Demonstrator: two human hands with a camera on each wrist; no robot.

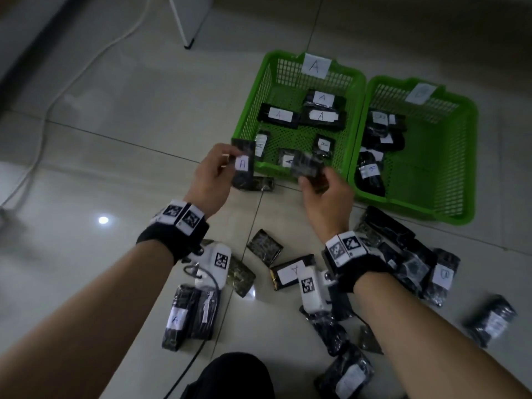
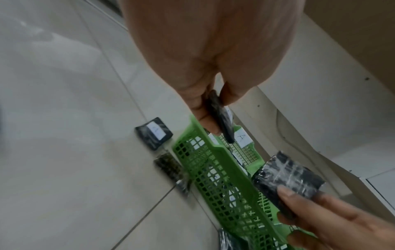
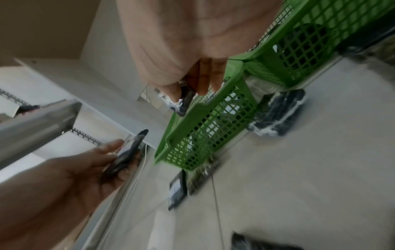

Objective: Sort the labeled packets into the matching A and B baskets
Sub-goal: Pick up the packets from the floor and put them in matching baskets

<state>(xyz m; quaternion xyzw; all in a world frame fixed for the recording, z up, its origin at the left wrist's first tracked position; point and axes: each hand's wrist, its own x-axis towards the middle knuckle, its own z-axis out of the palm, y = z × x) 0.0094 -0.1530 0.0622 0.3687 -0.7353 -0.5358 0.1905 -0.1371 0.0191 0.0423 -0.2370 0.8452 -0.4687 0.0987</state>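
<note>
B tag (image 1: 419, 93): letter faint, barely readable in the head view.
Right packet (image 1: 309, 165): motion-blurred; label not visible, letter cannot be told.
Right hand (image 1: 326, 194): fingertips hidden behind the packet in the head view.
Left packet (image 2: 220, 118): edge-on in the left wrist view, label mostly hidden.
B basket (image 1: 449, 156): packet labels inside smeared, mostly unreadable.
Floor packets (image 1: 489, 319): far-right one blurred, label illegible; bottom one (image 1: 345, 375) cut by the edge.
Packet under A basket's near rim (image 1: 260, 184): partly hidden by the left packet.
Right wrist view: A basket (image 3: 209, 125) contents masked by mesh and blur.
Knee (image 1: 233, 375): cut off at the bottom edge.
</note>
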